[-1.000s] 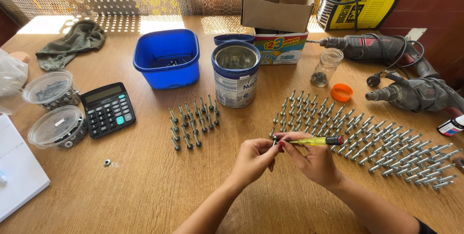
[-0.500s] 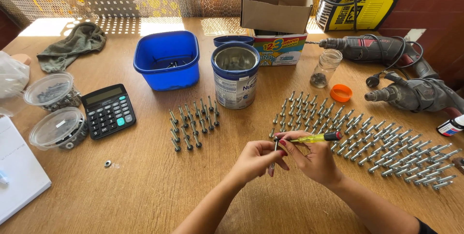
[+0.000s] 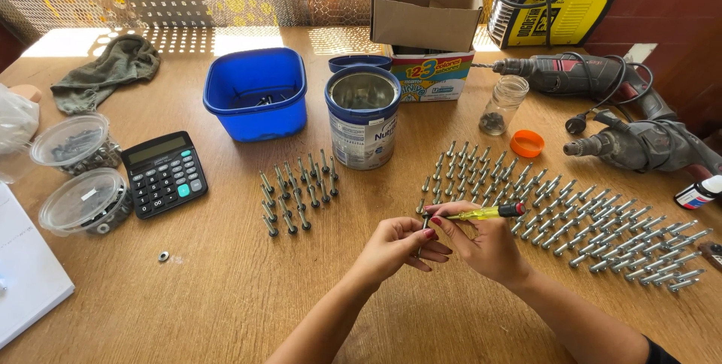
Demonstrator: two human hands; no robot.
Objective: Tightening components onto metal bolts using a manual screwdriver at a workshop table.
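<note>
My right hand grips a small screwdriver with a clear yellow handle and red end cap, held almost level with its tip pointing left. My left hand pinches a small bolt upright at the screwdriver's tip. Both hands meet above the wooden table, just in front of a wide field of several bolts standing in rows. A smaller group of upright bolts stands to the left of my hands.
Behind stand a metal tin, a blue tub, a cardboard box, a glass jar and its orange lid. Two power drills lie right. A calculator, two lidded cups and a loose washer sit left.
Hands stay in the same spot; the fingers shift slightly around the bolt and the screwdriver. Nothing else on the table has moved.
</note>
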